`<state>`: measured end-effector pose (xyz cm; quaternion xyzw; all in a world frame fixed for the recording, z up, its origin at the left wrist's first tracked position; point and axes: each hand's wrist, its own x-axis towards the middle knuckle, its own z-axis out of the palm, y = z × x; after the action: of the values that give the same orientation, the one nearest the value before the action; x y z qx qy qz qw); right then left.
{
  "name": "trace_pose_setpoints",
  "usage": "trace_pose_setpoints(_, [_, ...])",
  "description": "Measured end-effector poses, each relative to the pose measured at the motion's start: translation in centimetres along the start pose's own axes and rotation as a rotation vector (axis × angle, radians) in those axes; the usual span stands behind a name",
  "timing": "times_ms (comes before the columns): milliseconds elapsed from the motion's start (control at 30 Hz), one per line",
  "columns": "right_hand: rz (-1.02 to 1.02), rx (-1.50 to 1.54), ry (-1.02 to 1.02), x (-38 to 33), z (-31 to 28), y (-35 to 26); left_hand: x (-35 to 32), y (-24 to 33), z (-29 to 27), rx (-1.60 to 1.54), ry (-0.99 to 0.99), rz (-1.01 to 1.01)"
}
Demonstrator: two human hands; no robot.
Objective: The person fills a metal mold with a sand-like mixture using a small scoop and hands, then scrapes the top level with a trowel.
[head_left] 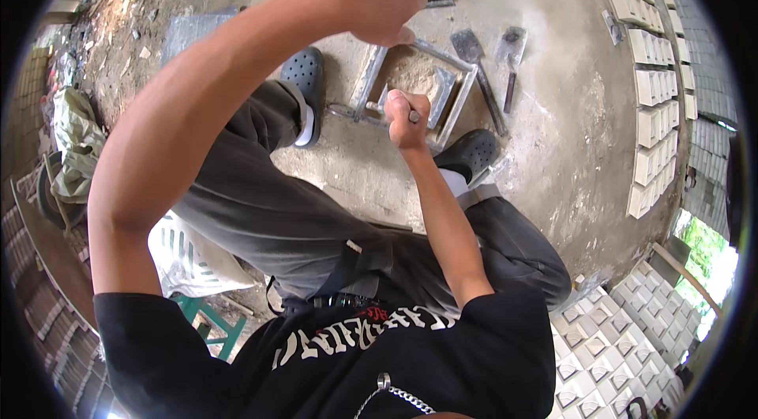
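Observation:
My right hand (408, 120) is closed in a fist round the handle of a round-handled tool (414, 116). The handle's end points up; I cannot tell what lies below the fist. It is over the near part of a rectangular metal frame mould (369, 81) on the floor, with loose sandy powder (409, 70) inside. A grey metal piece (444, 89) slants within the frame. My left hand (379, 8) reaches over the frame's far left corner, knuckles up. Its thumb shows apart from a forefinger, but the rest is hidden. Beside the fingertips is a short metal bar (440, 1); whether they touch it is unclear.
Two small shovels (467, 46) (512, 44) lie right of the frame. My clogs (303, 75) (471, 152) flank it. Pale moulded blocks (654, 87) line the right side, with more patterned blocks (604, 348) lower right. A flat grey sheet (197, 30) and rubble lie left.

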<state>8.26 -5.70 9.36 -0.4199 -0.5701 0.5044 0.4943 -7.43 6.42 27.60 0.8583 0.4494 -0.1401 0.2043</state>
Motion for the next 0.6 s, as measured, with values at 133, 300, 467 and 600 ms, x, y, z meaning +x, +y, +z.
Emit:
trace_pose_setpoints(133, [-0.148, -0.164, -0.023, -1.5, 0.7, 2.4, 0.4, -0.1, -0.6, -0.016, 0.002, 0.005])
trace_pose_setpoints(300, [-0.348, -0.275, -0.189, -2.5, 1.1, -0.3, -0.2, -0.5, -0.4, -0.048, 0.01, -0.008])
trace_pose_setpoints(467, [-0.463, -0.364, -0.407, -4.4, 1.8, 2.3, -0.8, -0.3, -0.4, -0.056, 0.05, 0.006])
trace_pose_setpoints(600, [-0.427, -0.38, -0.374, -4.1, 2.4, 0.5, -1.0, -0.6, -0.6, -0.05, 0.032, -0.014])
